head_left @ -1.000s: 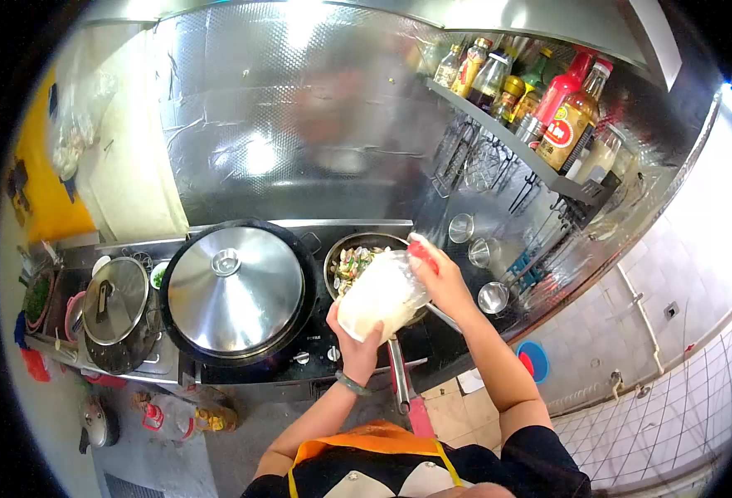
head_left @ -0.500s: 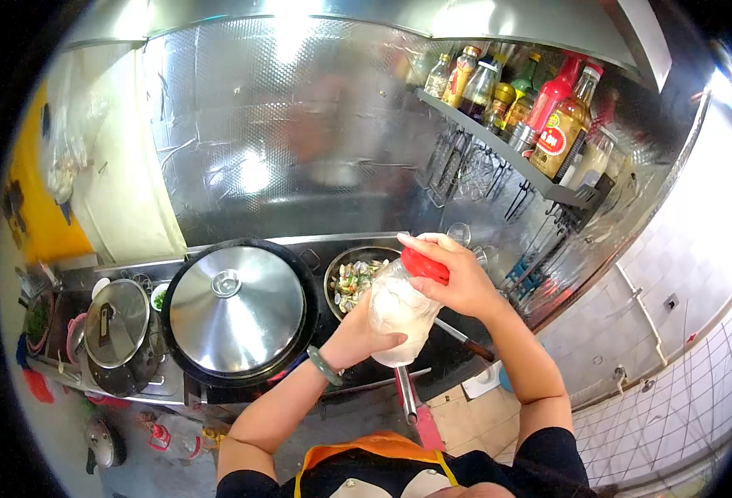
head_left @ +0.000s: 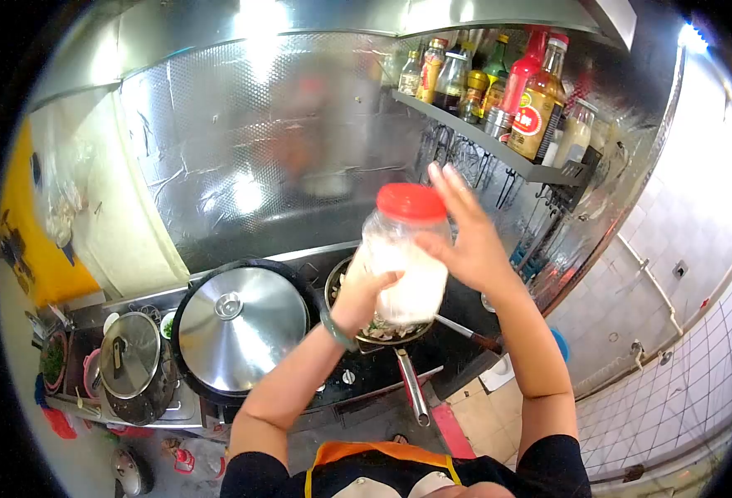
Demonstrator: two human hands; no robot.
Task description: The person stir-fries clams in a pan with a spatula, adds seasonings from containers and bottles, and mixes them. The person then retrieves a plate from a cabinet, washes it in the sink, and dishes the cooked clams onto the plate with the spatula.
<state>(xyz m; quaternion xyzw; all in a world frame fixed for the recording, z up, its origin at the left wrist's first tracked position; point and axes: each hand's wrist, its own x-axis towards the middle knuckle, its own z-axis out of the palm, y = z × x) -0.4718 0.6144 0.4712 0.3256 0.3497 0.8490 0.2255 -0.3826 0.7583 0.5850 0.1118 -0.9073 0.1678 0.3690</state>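
Observation:
A clear jar (head_left: 414, 278) with white contents and a red lid (head_left: 412, 202) is held up over the frying pan. My left hand (head_left: 361, 292) grips it round the left side, a green bangle (head_left: 338, 330) on the wrist. At the jar's right, my right hand (head_left: 472, 241) is stretched out with its fingers apart. Its thumb is at the jar's shoulder, and whether it touches is unclear. Beneath the jar, the frying pan (head_left: 329, 290) holds what look like clams (head_left: 386, 330), partly hidden by the jar and my left hand.
A wok with a domed steel lid (head_left: 245, 332) stands left of the frying pan. The pan's handle (head_left: 412, 388) points towards me. Bottles (head_left: 540, 108) crowd the wall shelf (head_left: 498, 145) at upper right. Farther left is a glass-lidded pot (head_left: 129, 357).
The jar has risen and now stands more upright. My right hand has come off the red lid, its fingers opening to the right. The camera view has shifted slightly.

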